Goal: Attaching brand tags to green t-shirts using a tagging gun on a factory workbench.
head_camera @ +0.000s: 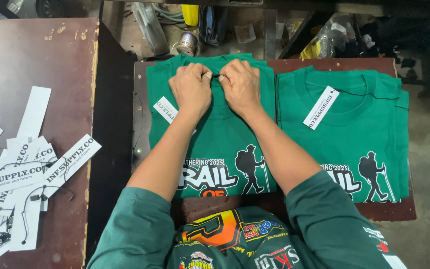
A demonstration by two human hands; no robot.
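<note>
A folded green T-shirt (pixel 220 144) with a white and black hiker print lies on a dark wooden board (pixel 140 129) in front of me. My left hand (pixel 191 89) and my right hand (pixel 240 85) meet at its collar, fingers pinched together on a thin black string (pixel 216 75). A white paper tag (pixel 165 109) lies on the shirt just left of my left wrist. To the right sits a second folded green T-shirt (pixel 344 134) with a white tag (pixel 320 107) on a black string at its neck.
A brown table (pixel 31 55) at the left carries a heap of white paper tags (pixel 16 174) with black strings. Behind the board, on the floor, are a tape roll (pixel 187 44), a yellow object (pixel 190 12) and plastic bags (pixel 329 37).
</note>
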